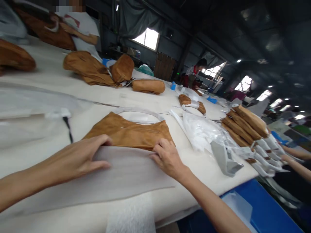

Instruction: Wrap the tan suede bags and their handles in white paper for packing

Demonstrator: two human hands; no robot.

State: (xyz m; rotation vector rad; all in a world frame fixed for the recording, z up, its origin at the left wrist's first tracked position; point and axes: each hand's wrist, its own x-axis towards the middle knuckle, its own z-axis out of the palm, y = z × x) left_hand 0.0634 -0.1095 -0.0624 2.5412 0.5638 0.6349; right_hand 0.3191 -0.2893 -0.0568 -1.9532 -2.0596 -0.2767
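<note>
A folded tan suede garment lies on the white table in front of me. A clear plastic bag covers its near part and spreads toward me. My left hand rests flat on the bag at the garment's left edge, fingers spread. My right hand presses on the garment's right near corner, fingertips at the bag's mouth. Whether either hand pinches the plastic is unclear.
A heap of clear bags and a stack of folded tan garments sit to the right. More tan garments lie farther back. A person in white stands at the far left; another person's arms reach in at right. A blue bin is below the table edge.
</note>
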